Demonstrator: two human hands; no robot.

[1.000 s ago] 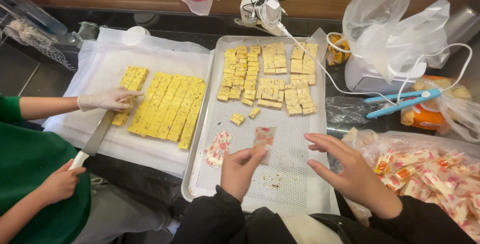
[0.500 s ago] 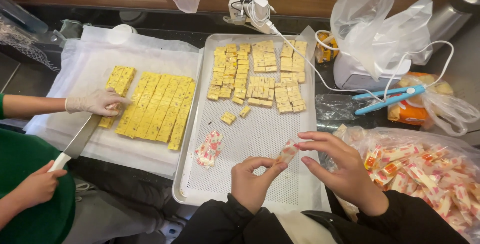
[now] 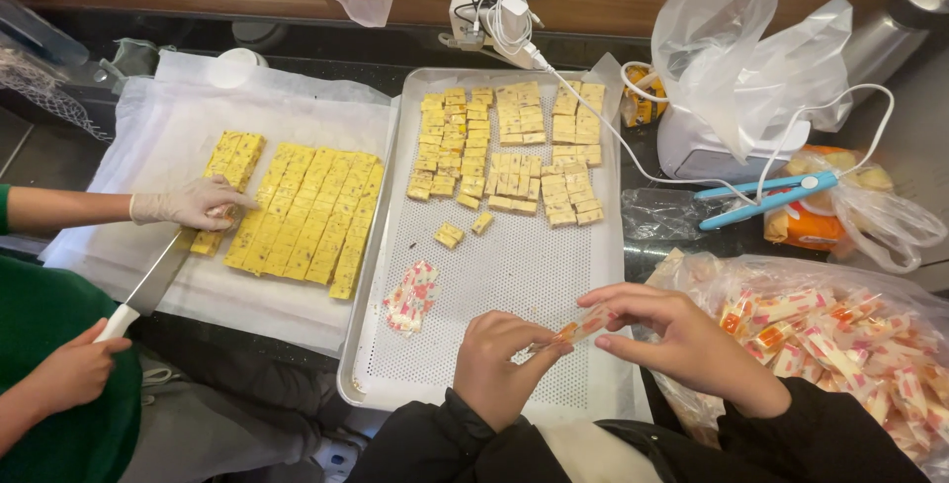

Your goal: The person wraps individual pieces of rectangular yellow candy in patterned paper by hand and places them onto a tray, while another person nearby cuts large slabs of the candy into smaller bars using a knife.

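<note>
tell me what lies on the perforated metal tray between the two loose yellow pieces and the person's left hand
In the head view, a small stack of pink-patterned wrappers lies on the perforated metal tray, between the two loose yellow pieces and the left hand.

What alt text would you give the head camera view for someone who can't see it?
Over a perforated metal tray of cut yellow candy pieces, the left hand and right hand hold a small wrapped candy between them. At left, another person's gloved hand steadies a yellow slab beside a knife; a bag of wrapped candies lies right.
</note>
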